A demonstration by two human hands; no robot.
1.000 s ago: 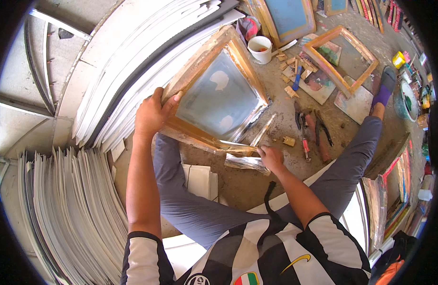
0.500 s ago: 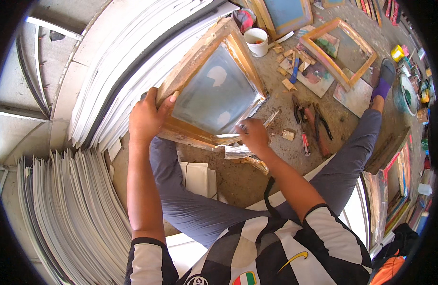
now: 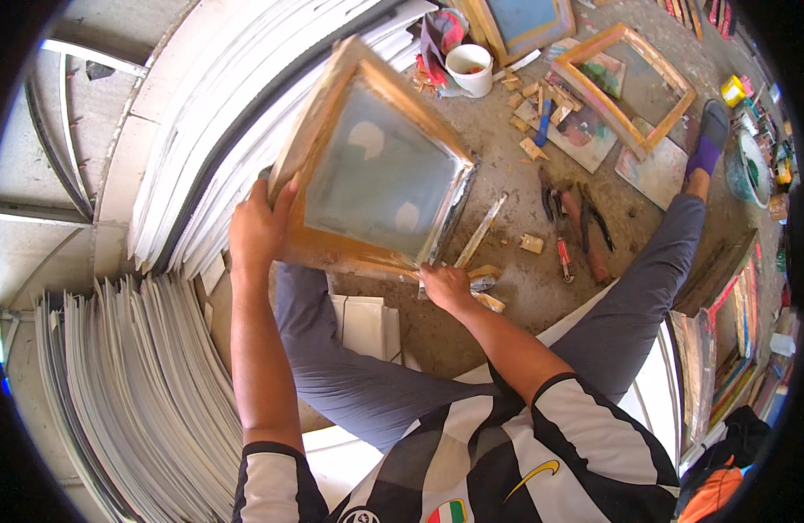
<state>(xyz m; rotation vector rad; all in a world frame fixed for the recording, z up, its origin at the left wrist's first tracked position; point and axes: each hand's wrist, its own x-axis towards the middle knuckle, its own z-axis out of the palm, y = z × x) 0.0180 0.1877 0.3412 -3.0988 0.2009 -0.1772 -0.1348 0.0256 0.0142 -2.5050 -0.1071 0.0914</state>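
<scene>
A wooden screen-printing frame (image 3: 380, 170) with grey-blue mesh and two pale round patches is held tilted above my lap. My left hand (image 3: 259, 225) grips its left side bar, thumb on the front face and fingers behind the wood. At the lower right corner, my right hand (image 3: 446, 285) is closed, its fingers pressed together against the frame's edge. Whitish, torn-looking material runs along the right bar up from that hand; what exactly the fingers pinch is hidden. A loose wooden strip (image 3: 482, 230) lies on the floor just beyond my right hand.
Pliers (image 3: 596, 218) and a red-handled cutter (image 3: 565, 260) lie on the floor to the right. Farther off are a bare wooden frame (image 3: 624, 131), wood scraps, a blue-handled tool (image 3: 542, 122) and a white bucket (image 3: 469, 71). Stacked white sheets (image 3: 140, 375) stand at left.
The frame has shifted slightly left and turned in my left hand. My right hand has come down and nearer me, from beside the right bar to the lower right corner.
</scene>
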